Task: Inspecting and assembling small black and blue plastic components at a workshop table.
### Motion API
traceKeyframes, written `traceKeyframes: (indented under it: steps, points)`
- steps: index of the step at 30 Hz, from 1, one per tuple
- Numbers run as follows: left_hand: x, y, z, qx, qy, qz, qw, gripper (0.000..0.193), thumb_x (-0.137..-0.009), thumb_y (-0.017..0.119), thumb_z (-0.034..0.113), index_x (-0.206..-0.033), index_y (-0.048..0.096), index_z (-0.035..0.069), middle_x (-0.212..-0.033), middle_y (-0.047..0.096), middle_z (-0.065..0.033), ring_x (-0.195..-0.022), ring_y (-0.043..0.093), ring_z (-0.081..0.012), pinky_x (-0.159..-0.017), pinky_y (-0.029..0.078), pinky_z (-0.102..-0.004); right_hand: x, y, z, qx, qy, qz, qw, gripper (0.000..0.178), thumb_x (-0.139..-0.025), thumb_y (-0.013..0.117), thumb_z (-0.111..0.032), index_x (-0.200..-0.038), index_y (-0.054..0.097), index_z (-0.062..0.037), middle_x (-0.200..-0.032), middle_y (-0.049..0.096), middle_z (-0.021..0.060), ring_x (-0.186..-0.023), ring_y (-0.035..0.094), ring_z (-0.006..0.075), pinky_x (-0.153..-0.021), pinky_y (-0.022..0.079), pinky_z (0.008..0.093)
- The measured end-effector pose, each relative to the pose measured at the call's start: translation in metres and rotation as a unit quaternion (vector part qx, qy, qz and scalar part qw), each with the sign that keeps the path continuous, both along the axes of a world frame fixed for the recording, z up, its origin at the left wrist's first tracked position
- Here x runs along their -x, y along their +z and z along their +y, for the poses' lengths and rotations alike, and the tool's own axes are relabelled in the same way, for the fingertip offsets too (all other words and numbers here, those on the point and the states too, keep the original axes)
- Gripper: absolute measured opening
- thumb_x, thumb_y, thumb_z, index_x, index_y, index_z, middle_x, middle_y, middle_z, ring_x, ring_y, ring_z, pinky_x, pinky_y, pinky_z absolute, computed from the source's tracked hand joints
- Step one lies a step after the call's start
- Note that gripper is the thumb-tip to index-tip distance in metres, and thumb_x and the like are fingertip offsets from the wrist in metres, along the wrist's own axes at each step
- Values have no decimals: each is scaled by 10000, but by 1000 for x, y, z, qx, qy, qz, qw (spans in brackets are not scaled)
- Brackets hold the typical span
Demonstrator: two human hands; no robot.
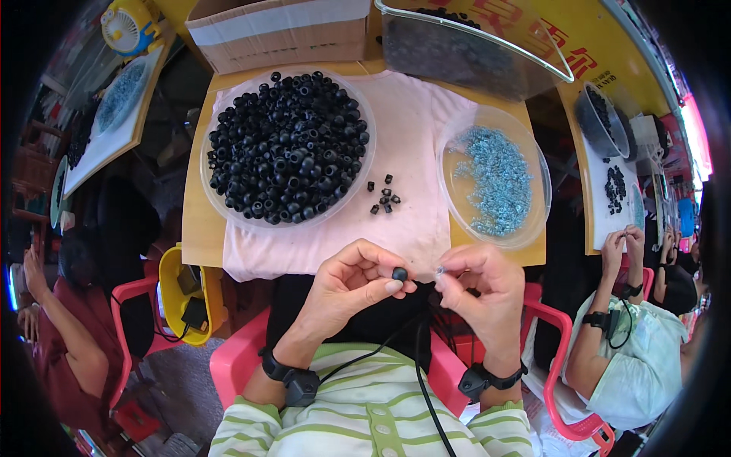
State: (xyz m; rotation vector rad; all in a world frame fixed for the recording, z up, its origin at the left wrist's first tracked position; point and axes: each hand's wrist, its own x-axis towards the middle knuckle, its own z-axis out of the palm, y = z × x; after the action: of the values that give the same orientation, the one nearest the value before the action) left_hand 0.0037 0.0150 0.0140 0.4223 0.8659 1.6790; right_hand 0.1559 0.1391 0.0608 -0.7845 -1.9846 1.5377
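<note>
Between the thumb and fingertips of my left hand (358,278) is a small round black plastic piece (399,273). My right hand (483,286) is closed in a pinch just to its right, with a tiny shiny piece (440,270) at the fingertips; its exact kind is too small to tell. The two hands are close but apart, above my lap at the table's near edge. Ahead of the left hand, a clear round tray (364,183) is heaped with hollow black plastic pieces (285,148). A clear oval tray (451,179) at the right holds tiny bluish glinting pieces (499,183).
Several small black parts (384,199) lie on the pink cloth (411,145) between the trays. Behind stand a cardboard box (278,38) and a clear plastic bin (464,53). A yellow bin (177,293) hangs low left. People sit on both sides; dark cables cross my lap.
</note>
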Motion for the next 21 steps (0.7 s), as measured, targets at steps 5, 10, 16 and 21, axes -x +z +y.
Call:
traceKeyframes:
  steps: [5, 10, 16, 21]
  points:
    - [-4, -2, 0, -34, -21, 72, 997, 208, -882, 632, -28, -1085, 589, -12, -1045, 625, -66, -948, 631, -132, -849, 519, -258, -5, -4, -10, -9, 24, 32, 999, 178, -765, 703, 67, -914, 637, -6, -884, 661, 54, -737, 627, 74, -572, 522, 197]
    - [-8, -3, -1, -15, -19, 87, 996, 207, -883, 620, -46, -1084, 589, -15, -1055, 614, -54, -951, 621, -123, -865, 512, -257, -8, -6, -9, -2, 7, 44, 999, 185, -770, 699, 65, -933, 650, -6, -900, 661, 75, -736, 638, 98, -578, 534, 210]
    - [-11, 0, 1, -45, -20, 61, 997, 210, -879, 613, -65, -1083, 585, -21, -1070, 617, -69, -1011, 618, -136, -895, 515, -270, -5, 0, -9, -46, 30, 40, 998, 190, -783, 710, 55, -956, 671, -13, -906, 660, 80, -752, 644, 107, -599, 544, 216]
    - [-10, -2, -1, -30, -20, 85, 996, 228, -875, 623, -58, -1101, 606, -26, -1080, 617, -80, -1003, 620, -144, -891, 518, -271, -4, -2, -8, -168, 56, 24, 984, 221, -758, 742, 32, -962, 695, -41, -919, 658, 79, -735, 650, 135, -605, 535, 233]
